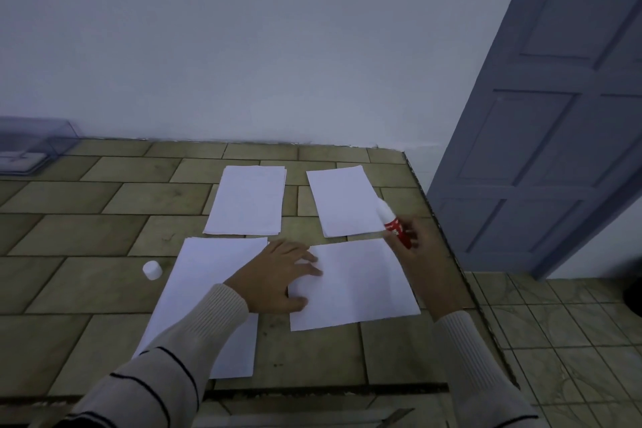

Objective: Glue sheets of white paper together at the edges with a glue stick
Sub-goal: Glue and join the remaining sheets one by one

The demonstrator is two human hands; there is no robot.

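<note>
Head view, looking down on an olive-tiled counter [87, 254] set against a pale wall.

- Four lots of white paper are laid out in two rows: a far-left paper stack [248, 200], a far-right paper sheet [342, 201], a near-left paper sheet [208, 288] and a near-right paper sheet [357, 285]. All are apart; no two edges are joined yet.
- The left hand [278, 274] is laid flat on the left margin of the near-right paper sheet, fingers straight and spread. The sheet is being pinned, not grasped.
- The right hand [422, 247] is held above the counter's right edge. Its grip is closed round the red barrel of a red-and-white glue stick [392, 222], whose white end is pointed up and away, over the near corner of the far-right paper sheet. Contact with that sheet cannot be told.
- A small white round cap [152, 270] stands on the counter left of the near-left paper sheet, so the stick is judged to be uncapped.
- A clear plastic box [34, 146] is noted at the far left, a grey-blue panelled door [556, 115] at the right, and a tiled floor [573, 340] below it.

Step in hand, as judged: a sheet is steadied and the stick is readied, with glue not yet laid on an edge.

Next move, as judged: the stick would need to be tipped down and drawn along one edge of the pinned sheet in a narrow band, the flat hand kept clear of the strip. A neighbouring sheet would then be lapped over that edge and pressed.
</note>
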